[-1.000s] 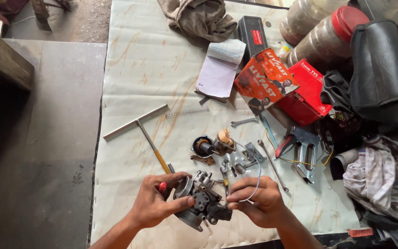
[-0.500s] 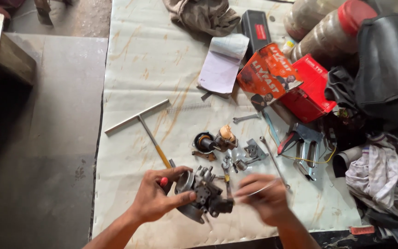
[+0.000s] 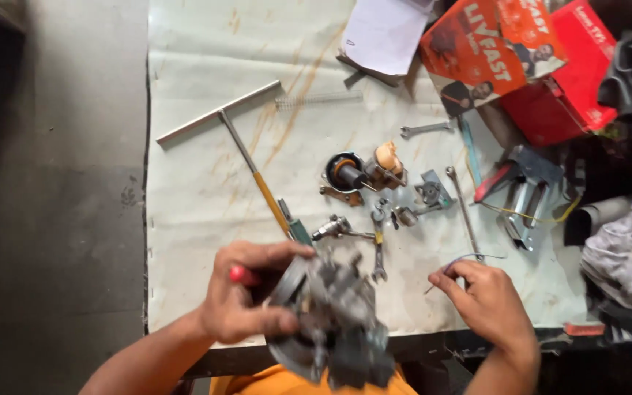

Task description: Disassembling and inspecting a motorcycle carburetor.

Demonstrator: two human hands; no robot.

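The left hand (image 3: pixel 246 296) is clamped on the grey engine part (image 3: pixel 330 322); the right hand (image 3: pixel 488 300), just beside it, pinches a thin wire (image 3: pixel 462 260).

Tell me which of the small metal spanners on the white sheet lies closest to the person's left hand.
The short steel spanner lying upright just above the grey carburettor held in the left hand; the others lie farther up and right.

Probably a repair workshop: spanners (image 3: pixel 424 129), pliers (image 3: pixel 510 192) and greasy engine parts (image 3: pixel 363 174) litter the stained bench (image 3: pixel 206 190).
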